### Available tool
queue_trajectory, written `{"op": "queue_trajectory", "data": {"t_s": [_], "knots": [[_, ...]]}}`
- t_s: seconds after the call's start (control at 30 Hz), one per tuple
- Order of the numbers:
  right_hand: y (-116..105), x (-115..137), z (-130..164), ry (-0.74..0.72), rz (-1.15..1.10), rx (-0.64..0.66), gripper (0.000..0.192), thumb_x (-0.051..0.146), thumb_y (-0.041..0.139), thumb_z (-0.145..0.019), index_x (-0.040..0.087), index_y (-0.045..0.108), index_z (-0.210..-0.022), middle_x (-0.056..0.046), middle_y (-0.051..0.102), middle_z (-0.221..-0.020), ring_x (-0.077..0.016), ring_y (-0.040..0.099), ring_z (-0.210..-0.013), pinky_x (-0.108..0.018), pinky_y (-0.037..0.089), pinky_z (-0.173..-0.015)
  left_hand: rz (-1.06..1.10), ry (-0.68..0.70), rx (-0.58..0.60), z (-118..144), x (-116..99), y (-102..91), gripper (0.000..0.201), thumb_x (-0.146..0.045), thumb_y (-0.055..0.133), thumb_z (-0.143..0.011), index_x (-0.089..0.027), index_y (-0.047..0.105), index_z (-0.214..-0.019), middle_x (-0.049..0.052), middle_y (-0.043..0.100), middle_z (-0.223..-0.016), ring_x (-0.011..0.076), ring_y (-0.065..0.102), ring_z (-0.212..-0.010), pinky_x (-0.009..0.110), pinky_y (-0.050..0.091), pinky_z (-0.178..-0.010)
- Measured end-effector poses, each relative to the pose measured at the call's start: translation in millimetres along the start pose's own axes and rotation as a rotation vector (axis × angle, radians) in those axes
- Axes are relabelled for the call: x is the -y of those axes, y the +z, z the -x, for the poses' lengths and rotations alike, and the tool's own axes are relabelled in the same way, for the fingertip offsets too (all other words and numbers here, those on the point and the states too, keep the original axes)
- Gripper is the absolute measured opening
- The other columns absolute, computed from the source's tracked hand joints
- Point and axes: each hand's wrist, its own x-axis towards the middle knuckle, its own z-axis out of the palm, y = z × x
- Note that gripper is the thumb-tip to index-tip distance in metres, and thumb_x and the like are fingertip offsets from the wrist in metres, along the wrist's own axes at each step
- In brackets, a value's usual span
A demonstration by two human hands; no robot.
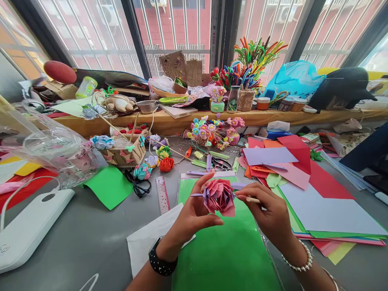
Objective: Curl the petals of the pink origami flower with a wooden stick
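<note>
A folded paper flower (pixel 220 198), pink with purple outer parts, is held up in front of me. My left hand (pixel 192 214) grips it from the left, with the index finger behind and the thumb stretched out below. Close to the flower's right side, my right hand (pixel 271 210) is closed in a pinch on a thin pale wooden stick (pixel 252 200). A purple paper strip (pixel 239 186) shows beside the right fingertips; whether they touch it I cannot tell. Beneath both hands lies a green sheet (pixel 224 250) under a clear cover.
Coloured paper sheets (pixel 330 214) are stacked at the right. A pink ruler (pixel 163 196), black-handled scissors (pixel 138 184) and a white tissue (pixel 142 242) lie at the left. Behind stand a box (pixel 121 155) among paper flowers and a bunch of small flowers (pixel 207 131). A white power bank (pixel 36 226) lies far left.
</note>
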Motion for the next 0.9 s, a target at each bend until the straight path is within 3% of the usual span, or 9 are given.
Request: {"op": "queue_trajectory", "data": {"t_s": [0.2, 0.27, 0.47, 0.57, 0.77, 0.9], "knots": [[-2.1, 4.4, -2.1, 0.001, -0.101, 0.09, 0.011, 0.022, 0.058, -0.08, 0.02, 0.063, -0.089, -0.004, 0.062, -0.079, -0.0121, 0.058, -0.059, -0.02, 0.045, -0.041, 0.121, -0.026, -0.123, -1.9, 3.3, -3.1, 0.054, -0.027, 0.079, -0.052, -0.022, 0.058, -0.102, 0.005, 0.066, -0.098, 0.0242, 0.06, -0.092, 0.031, 0.046, -0.078], [-1.6, 5.0, -2.1, -0.021, -0.137, 0.102, 0.011, 0.023, 0.056, -0.081, 0.02, 0.063, -0.089, -0.005, 0.062, -0.079, -0.0137, 0.06, -0.065, -0.02, 0.046, -0.044, 0.157, -0.074, -0.131, -2.3, 5.3, -5.4, 0.048, -0.033, 0.078, -0.054, -0.019, 0.062, -0.096, 0.006, 0.067, -0.092, 0.0229, 0.062, -0.087, 0.031, 0.046, -0.077], [0.3, 5.4, 0.7, 0.008, -0.202, 0.123, 0.014, 0.019, 0.055, -0.081, 0.02, 0.062, -0.093, -0.004, 0.06, -0.08, -0.0114, 0.056, -0.061, -0.018, 0.043, -0.04, 0.196, -0.159, -0.076, -3.3, 7.7, -6.8, 0.037, -0.036, 0.07, -0.065, -0.018, 0.065, -0.097, 0.007, 0.063, -0.107, 0.0219, 0.057, -0.097, 0.031, 0.047, -0.081], [1.3, 5.7, 1.8, 0.015, -0.209, 0.15, 0.016, 0.017, 0.054, -0.081, 0.021, 0.061, -0.095, -0.004, 0.06, -0.081, -0.0107, 0.055, -0.061, -0.018, 0.042, -0.04, 0.203, -0.196, -0.07, -4.2, 8.9, -7.1, 0.033, -0.035, 0.067, -0.069, -0.018, 0.065, -0.096, 0.006, 0.064, -0.105, 0.0214, 0.058, -0.097, 0.033, 0.045, -0.084], [2.8, 2.9, 1.4, 0.106, -0.22, 0.152, 0.01, 0.022, 0.054, -0.081, 0.02, 0.062, -0.086, -0.004, 0.061, -0.075, -0.0114, 0.055, -0.056, -0.02, 0.043, -0.042, 0.193, -0.199, -0.096, -6.0, 13.0, -6.6, 0.041, -0.04, 0.068, -0.066, -0.016, 0.061, -0.099, 0.009, 0.063, -0.105, 0.0235, 0.057, -0.098, 0.038, 0.043, -0.088], [1.1, 1.9, 0.6, 0.193, -0.215, 0.096, 0.01, 0.024, 0.055, -0.08, 0.018, 0.062, -0.083, -0.002, 0.061, -0.07, -0.0097, 0.05, -0.049, -0.02, 0.039, -0.042, 0.075, -0.092, -0.184, -8.0, 13.7, -2.9, 0.061, -0.028, 0.077, -0.057, -0.02, 0.05, -0.112, 0.009, 0.055, -0.115, 0.0251, 0.056, -0.1, 0.039, 0.043, -0.087]]}}
